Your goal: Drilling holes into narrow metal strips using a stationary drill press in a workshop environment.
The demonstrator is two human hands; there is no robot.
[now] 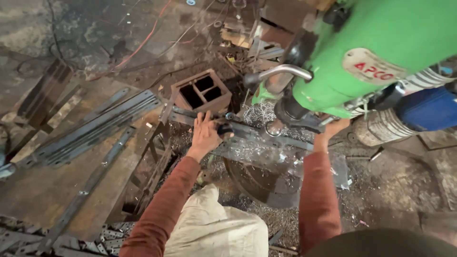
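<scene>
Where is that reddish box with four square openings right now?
In the head view the reddish box sits left of the green drill press, just beyond the left hand, which rests on a flat metal bar.

The drill press (381, 52) wears glossy green paint, its lever (285, 71) polished bare metal. The flat bar (266, 135) is dull dark steel, strewn with bright curly metal shavings (259, 114). Sleeves (164, 209) look soft rust-coloured cloth.

The one camera sits on my head, looking steeply down and forward, close over my arms, the green drill press (376, 52) at two o'clock, the floor (57, 28) at ten.
</scene>
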